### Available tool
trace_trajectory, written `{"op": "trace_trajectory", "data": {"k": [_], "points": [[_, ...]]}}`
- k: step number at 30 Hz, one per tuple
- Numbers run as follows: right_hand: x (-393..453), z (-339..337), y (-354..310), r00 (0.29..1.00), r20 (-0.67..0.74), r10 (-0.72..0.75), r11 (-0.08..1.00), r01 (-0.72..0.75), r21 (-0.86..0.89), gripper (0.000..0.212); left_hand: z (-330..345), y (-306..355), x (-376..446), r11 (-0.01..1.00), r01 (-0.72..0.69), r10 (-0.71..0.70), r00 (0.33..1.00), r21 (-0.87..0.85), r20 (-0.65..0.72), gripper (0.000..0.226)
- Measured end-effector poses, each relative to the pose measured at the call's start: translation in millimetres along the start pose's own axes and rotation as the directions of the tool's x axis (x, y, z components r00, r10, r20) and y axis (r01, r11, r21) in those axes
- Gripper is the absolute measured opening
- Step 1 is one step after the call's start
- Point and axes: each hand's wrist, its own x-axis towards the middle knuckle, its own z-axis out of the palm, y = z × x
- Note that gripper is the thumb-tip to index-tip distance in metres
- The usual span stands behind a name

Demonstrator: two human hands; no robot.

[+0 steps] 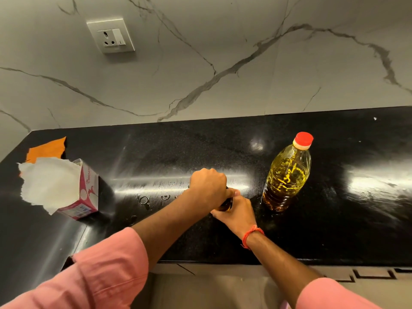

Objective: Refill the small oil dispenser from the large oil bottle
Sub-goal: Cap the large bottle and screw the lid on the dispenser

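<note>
The small oil dispenser stands on the black counter, mostly hidden by both hands; only a dark amber strip of it shows. My left hand is curled over its top. My right hand grips its body from the right side. The large oil bottle, clear plastic with yellow oil and a red cap screwed on, stands upright about a hand's width to the right of the dispenser, touched by neither hand.
A pink and white tissue box with white paper sticking out sits at the left, an orange cloth behind it. Small oil rings and drops mark the counter left of the hands. A wall socket is set in the marble backsplash.
</note>
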Motion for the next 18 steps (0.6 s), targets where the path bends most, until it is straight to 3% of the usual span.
{"op": "trace_trajectory", "data": {"k": [18], "points": [[4.5,1.1,6.8,0.999,0.029,0.013,1.0,-0.014,0.014,0.039,1.0,-18.7,12.3,0.934,-0.348,0.35,0.937,0.075,-0.011,0.043]]}}
